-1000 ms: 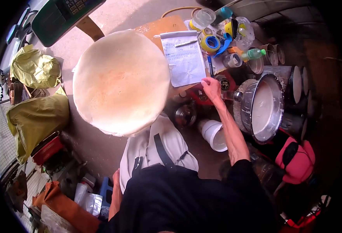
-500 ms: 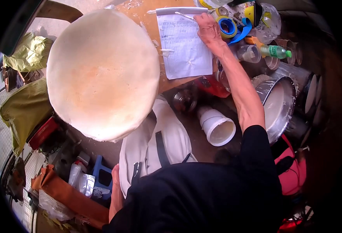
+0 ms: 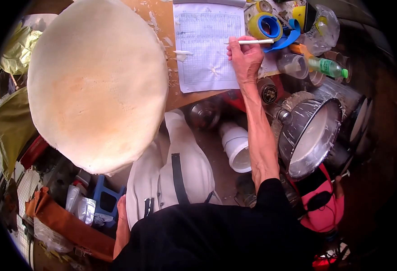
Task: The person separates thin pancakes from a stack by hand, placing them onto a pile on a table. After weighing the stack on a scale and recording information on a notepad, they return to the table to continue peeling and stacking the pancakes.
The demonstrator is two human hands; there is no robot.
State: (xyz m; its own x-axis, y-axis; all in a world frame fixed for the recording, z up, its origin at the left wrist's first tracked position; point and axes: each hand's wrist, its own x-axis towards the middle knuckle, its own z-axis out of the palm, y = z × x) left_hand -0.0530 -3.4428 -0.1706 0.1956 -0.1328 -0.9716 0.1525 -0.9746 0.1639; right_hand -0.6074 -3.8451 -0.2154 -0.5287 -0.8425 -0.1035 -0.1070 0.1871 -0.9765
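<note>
Pen in hand: your right hand (image 3: 247, 61) has its thumb and fingers closed around a white pen (image 3: 264, 41), with no gap left between them, above the right edge of a handwritten paper pad (image 3: 207, 74). About 1 second ago that pen lay on the page with your hand apart from it; now it sits across your grip, which, by the look of it, leaves pen and written rows within easy reach of each other. Whether its tip touches the sheet you cannot tell from here. Your left hand (image 3: 122, 207) hangs low beside your trousers, well apart from the grip, and what it holds, if anything, cannot be told

Leftward of the grip, the pad gives what looks like the widest room, broken by a white scrap (image 3: 183, 54); beyond it runs a strip of tabletop (image 3: 176, 98) and then a large pale slab (image 3: 99, 81). Rightward things crowd in: a tape roll (image 3: 254, 28) just beside the pen's outer end, then a clear cup (image 3: 293, 65) and a green-capped bottle (image 3: 329, 67). The table's near edge passes under your forearm, on your side of the grip
</note>
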